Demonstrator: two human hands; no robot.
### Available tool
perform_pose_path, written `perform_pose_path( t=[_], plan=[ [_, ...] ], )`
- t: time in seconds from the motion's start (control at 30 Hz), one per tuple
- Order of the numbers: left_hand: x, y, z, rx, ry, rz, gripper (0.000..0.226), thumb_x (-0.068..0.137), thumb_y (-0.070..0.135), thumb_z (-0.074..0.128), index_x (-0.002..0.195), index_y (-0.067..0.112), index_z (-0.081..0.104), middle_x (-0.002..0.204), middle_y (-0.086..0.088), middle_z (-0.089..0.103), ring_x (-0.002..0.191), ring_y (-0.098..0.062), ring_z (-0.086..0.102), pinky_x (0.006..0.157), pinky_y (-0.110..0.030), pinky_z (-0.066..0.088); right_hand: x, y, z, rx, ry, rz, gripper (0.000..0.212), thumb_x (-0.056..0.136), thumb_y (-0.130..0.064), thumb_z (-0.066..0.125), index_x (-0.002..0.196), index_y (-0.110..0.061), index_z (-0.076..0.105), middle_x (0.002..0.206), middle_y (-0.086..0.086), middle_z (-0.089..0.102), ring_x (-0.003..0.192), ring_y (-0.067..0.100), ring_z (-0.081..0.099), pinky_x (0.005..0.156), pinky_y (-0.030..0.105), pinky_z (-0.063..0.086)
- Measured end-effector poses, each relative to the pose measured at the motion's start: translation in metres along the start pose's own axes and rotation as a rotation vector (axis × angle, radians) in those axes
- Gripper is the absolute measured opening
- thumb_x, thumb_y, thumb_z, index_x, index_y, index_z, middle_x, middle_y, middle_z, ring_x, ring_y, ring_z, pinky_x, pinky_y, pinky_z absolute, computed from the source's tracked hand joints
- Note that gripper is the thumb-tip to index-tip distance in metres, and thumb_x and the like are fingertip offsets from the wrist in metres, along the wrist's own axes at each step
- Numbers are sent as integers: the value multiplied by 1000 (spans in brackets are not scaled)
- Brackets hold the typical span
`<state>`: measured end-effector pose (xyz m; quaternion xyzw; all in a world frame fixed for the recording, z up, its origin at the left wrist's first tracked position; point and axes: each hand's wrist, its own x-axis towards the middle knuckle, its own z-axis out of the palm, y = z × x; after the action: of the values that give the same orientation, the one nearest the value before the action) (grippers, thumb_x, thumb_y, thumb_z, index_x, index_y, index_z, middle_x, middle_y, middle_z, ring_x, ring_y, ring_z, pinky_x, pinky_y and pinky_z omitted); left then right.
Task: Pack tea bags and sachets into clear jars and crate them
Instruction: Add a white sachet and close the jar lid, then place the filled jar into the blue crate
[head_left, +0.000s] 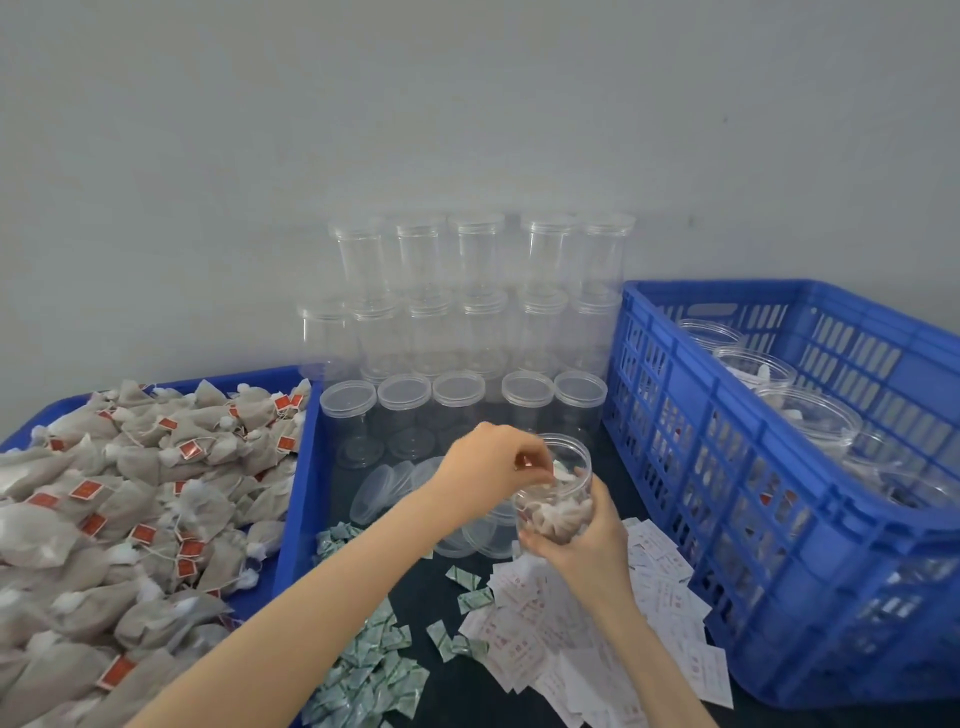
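Filling step: right hand (582, 540) grips the open jar (558, 488); left hand (493, 462) pinches tea bags into its mouth. Next, probably sachets.

Plain, pale grey wall (467, 104) across the whole upper half, matte and evenly lit, with one small dark speck (690, 221) towards the right and a fainter one (724, 118) higher up. Below, a dark, nearly black tabletop (421, 582) running up to the wall. At left, a shallow blue plastic tray (298, 499) with rounded corners, its right rim angled away towards the wall.
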<state>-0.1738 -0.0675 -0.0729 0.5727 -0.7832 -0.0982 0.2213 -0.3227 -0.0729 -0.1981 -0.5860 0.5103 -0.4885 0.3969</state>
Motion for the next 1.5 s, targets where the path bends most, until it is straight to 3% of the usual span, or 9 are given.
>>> perform_pose_path(
  t=[0.17,0.27,0.4,0.6,0.7,0.87,1.13,1.33,1.5],
  plan=[
    [2,-20,-5,-19,-241,17,19,95,32,58,102,28,76,103,12,73,95,-1,64,88,-24,49,-3,1,1,-81,-47,-5,108,42,-52,87,139,-27,46,129,-4,59,116,16,60,96,41,54],
    [-3,-27,-11,-187,-179,6,19,94,34,60,98,26,77,83,20,71,73,17,58,65,-1,39,-3,4,2,-77,-51,5,106,45,-43,92,139,-26,46,128,-3,59,114,16,60,94,40,55],
    [-7,-36,-16,-254,-68,2,12,87,35,68,97,35,73,87,27,68,80,14,56,67,-5,37,-4,5,3,-54,-59,22,100,48,-36,96,136,-28,48,122,-5,61,109,12,63,89,34,58],
    [-14,-34,4,-358,-320,-110,105,74,36,81,153,33,12,148,16,30,129,2,34,104,-20,32,-4,-2,9,-54,-96,22,94,45,-38,92,129,-36,50,118,-8,63,101,2,65,75,17,55],
    [-11,-30,13,-334,-239,-129,112,70,38,81,153,36,6,144,12,42,119,0,45,96,-17,35,-3,-14,7,-2,-169,47,91,47,-35,90,127,-41,48,120,-8,65,100,-3,65,71,11,52],
    [-5,-29,9,-462,-143,-172,123,61,45,82,151,43,-1,111,22,62,93,7,61,74,-6,47,14,-56,-24,194,-294,51,98,70,-41,76,153,-27,26,145,-16,41,139,7,38,99,15,39],
    [3,-24,19,-532,-27,-175,137,60,36,87,150,35,-16,98,27,61,83,21,56,67,1,42,63,-117,-32,-670,-550,-86,105,75,-60,76,157,-17,26,157,2,37,140,18,40,111,33,38],
    [3,-25,34,-684,49,-169,131,64,25,88,151,35,-9,114,31,54,107,4,58,91,-20,49,70,-139,-32,-882,-558,-125,96,68,-61,80,146,-18,43,141,1,53,118,17,55,97,35,50],
    [-1,-26,42,-864,77,-169,114,66,47,77,150,35,2,136,18,45,121,3,50,87,-12,46,84,-175,-50,-961,-539,-132,85,71,-63,76,138,-17,52,133,3,59,113,22,60,98,40,51]
  ],
)
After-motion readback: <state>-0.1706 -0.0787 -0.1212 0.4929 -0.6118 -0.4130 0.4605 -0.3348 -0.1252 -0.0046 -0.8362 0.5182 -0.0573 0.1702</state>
